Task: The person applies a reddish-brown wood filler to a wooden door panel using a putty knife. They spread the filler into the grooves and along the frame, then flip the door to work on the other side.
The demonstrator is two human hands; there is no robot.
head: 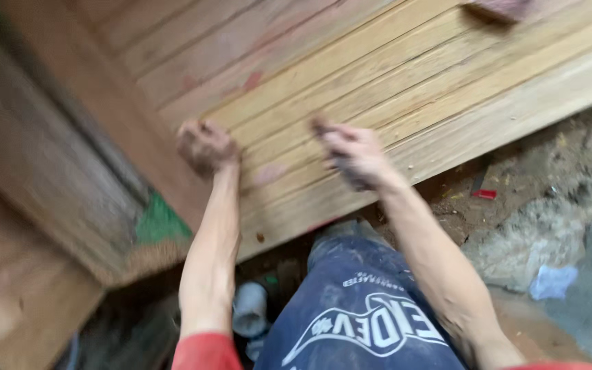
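Head view, blurred by motion. Count: 2 hands of mine, 1 wooden deck (405, 75) made of many parallel boards (approx. 10+ seams visible, exact no. can't tell), 1 small red object (484, 194) on the dirt, 1 white crumpled scrap (551, 281) on the ground at right, 1 white pipe end (249, 308) below the deck edge nr my knee. My left hand (205, 146) is curled into a loose fist, knuckles resting on the boards close to the deck's left side; whether anything is inside the fist, can't tell. My right hand (354, 156) lies on the boards nr the front edge, fingers drawn together w/ something dark along the palm side; too smeared to say what it is or whether I'm clamped on it. Hands are apart, w/ a stretch of bare board btwn them. Deck orientation: boards' long axis runs diagonally, from lower left up to upper right; the front edge board follows the same line and overhangs the dirt (515, 205). Reddish stains on the boards toward upper left. A wooden post or beam (70, 157) runs down the left side, w/ a green patch (160, 220) at its lower end. My knee in dark blue printed cloth (364, 315) sits below the deck edge.
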